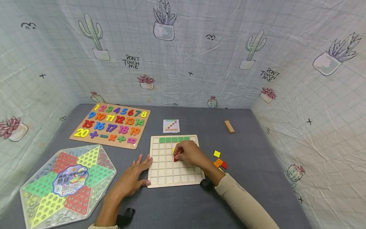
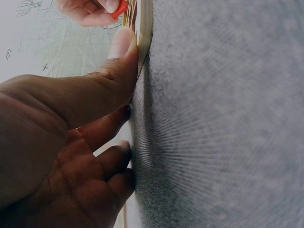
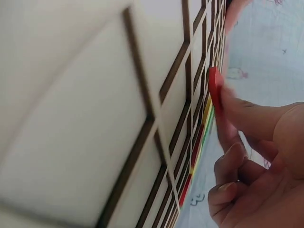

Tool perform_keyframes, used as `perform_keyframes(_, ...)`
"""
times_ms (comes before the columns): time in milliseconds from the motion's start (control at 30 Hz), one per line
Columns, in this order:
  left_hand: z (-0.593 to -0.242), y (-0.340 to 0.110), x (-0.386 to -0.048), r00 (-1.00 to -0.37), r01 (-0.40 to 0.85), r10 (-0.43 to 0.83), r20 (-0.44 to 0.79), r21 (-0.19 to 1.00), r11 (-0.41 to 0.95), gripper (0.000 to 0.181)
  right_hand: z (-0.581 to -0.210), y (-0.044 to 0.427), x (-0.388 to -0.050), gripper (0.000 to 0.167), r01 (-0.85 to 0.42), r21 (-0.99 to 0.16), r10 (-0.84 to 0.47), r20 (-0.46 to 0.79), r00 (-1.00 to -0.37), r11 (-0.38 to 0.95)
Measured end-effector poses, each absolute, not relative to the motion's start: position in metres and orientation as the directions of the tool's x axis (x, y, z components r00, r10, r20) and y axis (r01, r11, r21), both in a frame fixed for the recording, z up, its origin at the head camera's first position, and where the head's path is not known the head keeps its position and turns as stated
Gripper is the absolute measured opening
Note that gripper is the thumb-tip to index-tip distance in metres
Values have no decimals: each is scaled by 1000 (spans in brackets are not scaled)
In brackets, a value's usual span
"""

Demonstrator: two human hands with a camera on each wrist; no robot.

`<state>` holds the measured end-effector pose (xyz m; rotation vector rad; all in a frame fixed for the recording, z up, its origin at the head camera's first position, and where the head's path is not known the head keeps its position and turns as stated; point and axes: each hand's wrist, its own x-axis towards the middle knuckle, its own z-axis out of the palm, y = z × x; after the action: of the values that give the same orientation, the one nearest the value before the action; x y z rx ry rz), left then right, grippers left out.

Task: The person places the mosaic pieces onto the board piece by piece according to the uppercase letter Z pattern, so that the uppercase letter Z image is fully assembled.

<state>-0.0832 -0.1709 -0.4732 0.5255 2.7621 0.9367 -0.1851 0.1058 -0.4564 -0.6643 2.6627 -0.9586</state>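
Observation:
A pale wooden grid board [image 1: 160, 181] lies on the dark table. Along its far row runs a line of green square tiles [image 1: 171, 140]. Over the middle of the board, my right hand [image 1: 188, 152] pinches a red square tile [image 3: 214, 88] between thumb and fingers, tilted on edge. A yellow tile [image 1: 173, 150] shows just beyond it, partly covered by that hand; more red and yellow tiles sit in the grid in the right wrist view. My left hand [image 1: 131, 176] rests at the board's left edge with fingers spread, its thumb [image 2: 124, 45] touching the edge.
Loose yellow [image 1: 217, 154], orange [image 1: 219, 162] and red tiles [image 1: 224, 165] lie right of the board. Behind it is a small pattern card [image 1: 171, 129]. A wooden block [image 1: 229, 126], a number puzzle [image 1: 114, 125] and a hexagonal game board [image 1: 94, 197] surround the work.

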Motion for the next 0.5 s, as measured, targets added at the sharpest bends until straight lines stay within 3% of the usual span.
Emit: perform_keyframes(500,-477,-170,-84,-924,274,380,-45,616,738,90,-462,96,-194,17,-329,-559,-431,-57,-901,761)
